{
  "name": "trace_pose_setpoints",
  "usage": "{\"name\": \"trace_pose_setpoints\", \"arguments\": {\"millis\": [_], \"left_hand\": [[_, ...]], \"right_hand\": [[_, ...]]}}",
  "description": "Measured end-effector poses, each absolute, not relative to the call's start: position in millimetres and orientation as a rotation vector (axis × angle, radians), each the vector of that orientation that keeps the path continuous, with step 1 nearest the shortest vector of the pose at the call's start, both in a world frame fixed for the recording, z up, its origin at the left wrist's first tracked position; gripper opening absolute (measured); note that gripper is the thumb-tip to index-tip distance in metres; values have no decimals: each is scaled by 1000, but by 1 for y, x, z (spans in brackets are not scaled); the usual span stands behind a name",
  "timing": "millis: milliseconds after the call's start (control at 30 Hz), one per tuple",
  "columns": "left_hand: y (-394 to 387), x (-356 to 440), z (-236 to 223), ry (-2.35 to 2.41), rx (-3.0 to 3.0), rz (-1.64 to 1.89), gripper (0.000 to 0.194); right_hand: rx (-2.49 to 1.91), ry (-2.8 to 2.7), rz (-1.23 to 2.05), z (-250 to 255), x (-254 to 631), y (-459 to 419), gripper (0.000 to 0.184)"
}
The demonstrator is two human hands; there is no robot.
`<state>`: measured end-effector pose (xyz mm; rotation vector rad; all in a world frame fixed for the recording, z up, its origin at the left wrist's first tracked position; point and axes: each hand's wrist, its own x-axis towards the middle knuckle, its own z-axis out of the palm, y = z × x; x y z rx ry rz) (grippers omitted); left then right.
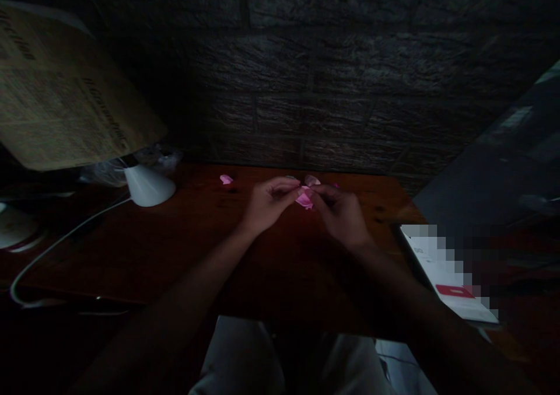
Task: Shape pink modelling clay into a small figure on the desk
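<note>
A small, thin pink piece (pixel 305 198), creased like folded paper or a petal, is held between both hands above the wooden table. My left hand (pixel 272 202) pinches its left side with thumb and fingertips. On the other side, my right hand (pixel 340 213) grips it the same way. Just behind the fingers lies a paler pink piece (pixel 312 180), partly hidden by them. Another crumpled pink piece (pixel 226 179) rests on the table to the left, apart from my hands. Dim light hides the finer detail of the held piece.
On the left stands a lamp with a white cone base (pixel 149 186) and a printed shade (pixel 65 91); its white cable (pixel 65 237) curves over the table (pixel 196 255). Clear plastic (pixel 109 172) lies behind it. A dark brick wall (pixel 280 91) backs the table. A screen (pixel 450 272), partly pixelated, is at right.
</note>
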<state>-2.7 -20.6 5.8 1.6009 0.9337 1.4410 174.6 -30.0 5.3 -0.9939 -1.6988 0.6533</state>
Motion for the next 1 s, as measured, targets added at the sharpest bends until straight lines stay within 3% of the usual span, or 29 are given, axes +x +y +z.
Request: {"name": "trace_pose_setpoints", "arguments": {"millis": [167,1000], "left_hand": [[-21,-5,7,933,1659,1241,25],[-27,-1,3,1059,1849,1475,21]], "right_hand": [[-1018,-1648,650,2,174,-30,27],[-1011,-1729,652,7,175,-32,28]]}}
